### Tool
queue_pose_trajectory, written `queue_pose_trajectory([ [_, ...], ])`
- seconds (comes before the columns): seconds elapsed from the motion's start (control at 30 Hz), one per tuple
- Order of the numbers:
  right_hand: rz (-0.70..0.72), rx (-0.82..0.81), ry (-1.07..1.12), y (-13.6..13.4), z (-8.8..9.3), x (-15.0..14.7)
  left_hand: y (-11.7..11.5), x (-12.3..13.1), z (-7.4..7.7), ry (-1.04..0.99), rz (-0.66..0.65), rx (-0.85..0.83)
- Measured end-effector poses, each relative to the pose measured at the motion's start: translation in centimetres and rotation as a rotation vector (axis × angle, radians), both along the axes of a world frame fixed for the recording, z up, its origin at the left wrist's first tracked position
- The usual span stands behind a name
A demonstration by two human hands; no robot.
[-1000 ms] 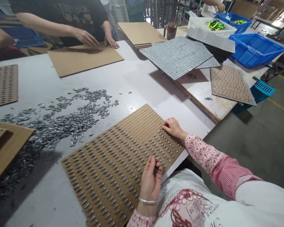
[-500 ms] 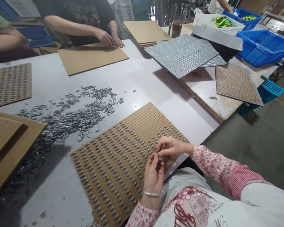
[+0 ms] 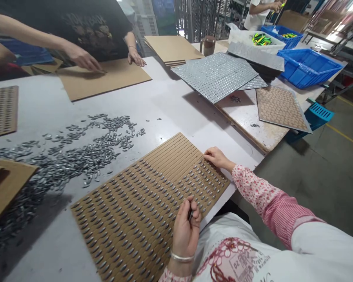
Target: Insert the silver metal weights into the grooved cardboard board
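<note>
A brown grooved board (image 3: 173,166) lies at a slant before me, with small grey oval metal pieces (image 3: 139,202) set along its grooves in rows. One patch at its far corner shows bare grooves. My left hand (image 3: 186,225) is curled, palm up, around several of these metal pieces above the board's near part. At the board's right edge, my right hand (image 3: 217,157) touches the end of a row with thumb and fingers pinched together. Whatever is between those fingertips is hidden. Left of the board spreads a loose heap of the same metal pieces (image 3: 85,156).
Across the table, a person's hands work over a plain brown board (image 3: 106,82). Silvery ribbed sheets (image 3: 216,74) jut over the side table, near a patterned board (image 3: 282,107) and a blue crate (image 3: 308,66). Stacked boards (image 3: 8,184) overhang the heap at left.
My right hand has left my left hand and reached out to the board's right edge. My left hand stays curled. Opposite, the person's hands have moved apart. The whole view has shifted slightly.
</note>
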State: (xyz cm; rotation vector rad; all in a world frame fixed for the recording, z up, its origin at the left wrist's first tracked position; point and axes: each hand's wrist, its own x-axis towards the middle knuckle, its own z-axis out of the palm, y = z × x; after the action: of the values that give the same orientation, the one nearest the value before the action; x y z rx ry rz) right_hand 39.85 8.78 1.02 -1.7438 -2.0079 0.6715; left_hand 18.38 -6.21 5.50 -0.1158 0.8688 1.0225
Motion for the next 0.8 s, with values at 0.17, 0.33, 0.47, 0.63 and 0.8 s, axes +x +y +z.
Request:
queue_pose_trajectory([
  [0.17, -0.011, 0.029, -0.095, 0.1, -1.1, -0.1, -0.2, -0.2, -0.4, -0.010, 0.004, 0.035],
  [0.33, -0.066, 0.109, -0.061, -0.4, -0.6, -0.4, 0.0, -0.1, -0.6, 0.039, 0.055, -0.023],
  [0.47, 0.075, 0.070, 0.225, -2.7, 1.8, -2.3, 0.2, 0.0, -0.6, 0.027, 0.103, -0.042],
  [0.63, 0.619, -0.152, 0.540, -6.0, 4.5, -6.1, 0.3, 0.0, -0.5, -0.011, 0.135, -0.080],
  [0.8, 0.621, -0.081, 0.577, -6.8, 4.4, -8.2, 0.3, -0.4, -0.2, -0.025, 0.152, -0.069],
])
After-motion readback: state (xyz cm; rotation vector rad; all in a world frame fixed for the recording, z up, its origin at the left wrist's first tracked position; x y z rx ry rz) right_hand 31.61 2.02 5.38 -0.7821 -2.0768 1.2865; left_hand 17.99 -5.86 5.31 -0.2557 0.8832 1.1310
